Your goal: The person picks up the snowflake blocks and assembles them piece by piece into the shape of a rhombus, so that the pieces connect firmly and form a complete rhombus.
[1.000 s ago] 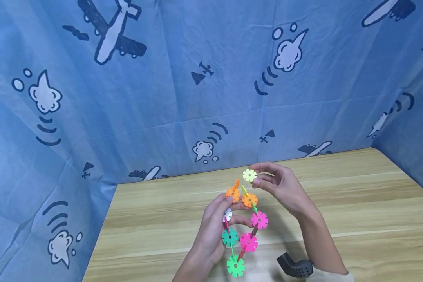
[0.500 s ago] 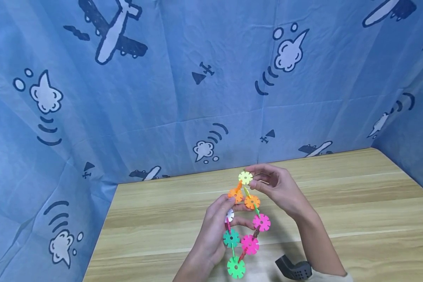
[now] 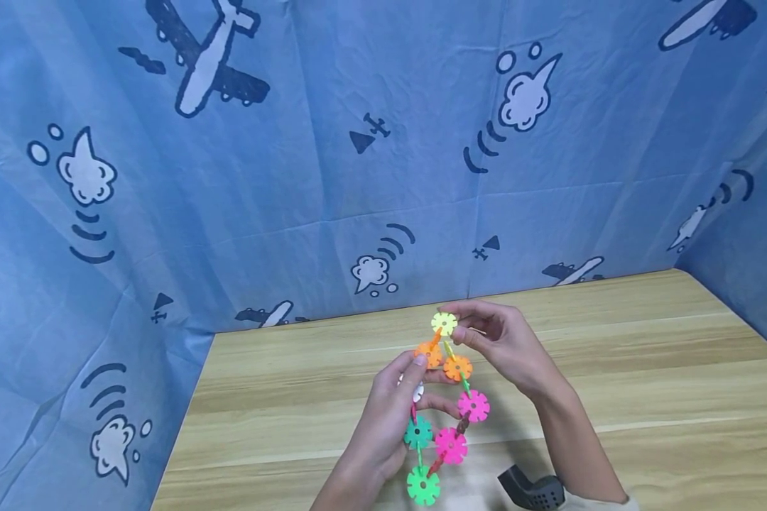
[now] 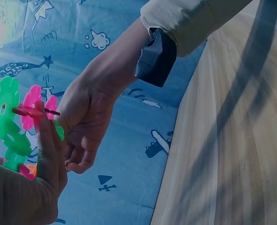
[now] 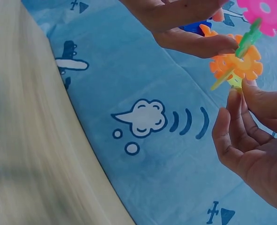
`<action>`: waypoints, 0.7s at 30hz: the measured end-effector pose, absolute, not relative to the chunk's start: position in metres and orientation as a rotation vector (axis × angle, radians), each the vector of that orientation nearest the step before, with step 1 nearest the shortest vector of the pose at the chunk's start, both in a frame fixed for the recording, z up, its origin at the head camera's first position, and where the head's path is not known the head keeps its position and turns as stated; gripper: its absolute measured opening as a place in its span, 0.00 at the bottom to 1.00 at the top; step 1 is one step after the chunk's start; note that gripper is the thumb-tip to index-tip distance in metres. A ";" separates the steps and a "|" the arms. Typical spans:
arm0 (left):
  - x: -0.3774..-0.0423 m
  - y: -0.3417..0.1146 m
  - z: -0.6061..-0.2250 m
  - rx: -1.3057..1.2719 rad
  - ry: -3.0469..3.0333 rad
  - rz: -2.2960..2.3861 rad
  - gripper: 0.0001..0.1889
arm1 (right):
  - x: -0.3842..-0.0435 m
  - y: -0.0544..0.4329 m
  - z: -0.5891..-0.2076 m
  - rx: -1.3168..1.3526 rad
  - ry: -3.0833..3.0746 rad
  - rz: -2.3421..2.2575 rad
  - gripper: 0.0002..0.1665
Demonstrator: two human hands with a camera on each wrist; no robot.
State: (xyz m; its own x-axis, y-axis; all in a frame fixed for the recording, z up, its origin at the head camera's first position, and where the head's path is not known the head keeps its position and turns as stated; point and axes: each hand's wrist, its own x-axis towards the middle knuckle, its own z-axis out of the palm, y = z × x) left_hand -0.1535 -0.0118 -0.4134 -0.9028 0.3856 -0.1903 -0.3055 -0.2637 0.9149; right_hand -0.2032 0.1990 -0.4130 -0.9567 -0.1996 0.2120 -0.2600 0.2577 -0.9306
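A loop of notched plastic snowflake discs hangs between my two hands above the table. My left hand (image 3: 386, 408) grips its left side near an orange disc (image 3: 429, 354) and a white disc (image 3: 418, 392), the white one partly hidden by the thumb. At the top, my right hand (image 3: 505, 344) pinches a pale yellow disc (image 3: 444, 323) between thumb and fingers. An edge-on orange disc (image 3: 437, 337) meets its lower left edge; whether it is slotted in I cannot tell. Lower down hang pink discs (image 3: 452, 446) and a bright green disc (image 3: 423, 485). The right wrist view shows a yellow disc (image 5: 221, 79) slotted into an orange disc (image 5: 246, 65).
The wood-grain table (image 3: 262, 404) lies beneath both hands. Behind it and at the sides hangs a blue printed curtain (image 3: 332, 177). A black device (image 3: 532, 490) sits at the right wrist by the sleeve.
The right hand has brought the pale yellow disc left and slightly down, to the edge-on orange disc. The bottom of the loop has swung slightly left in the last half second.
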 end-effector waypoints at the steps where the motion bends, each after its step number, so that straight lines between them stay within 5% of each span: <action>1: -0.154 -0.012 -0.413 0.100 1.567 2.201 0.22 | -0.203 0.199 -0.413 0.452 -2.449 1.833 0.21; 15: -0.155 -0.012 -0.412 0.139 1.551 2.238 0.21 | -0.198 0.205 -0.405 0.509 -2.711 1.929 0.37; 21: -0.154 -0.012 -0.412 0.135 1.550 2.249 0.21 | -0.198 0.206 -0.406 0.524 -2.640 1.988 0.34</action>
State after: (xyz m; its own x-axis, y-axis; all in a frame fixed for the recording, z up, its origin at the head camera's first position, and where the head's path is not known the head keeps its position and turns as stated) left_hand -0.1545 -0.0122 -0.4118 -0.9136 0.3792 -0.1469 -0.2722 -0.3018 0.9137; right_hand -0.1980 0.2061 -0.4058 -0.9306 -0.3653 0.0242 -0.1241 0.2526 -0.9596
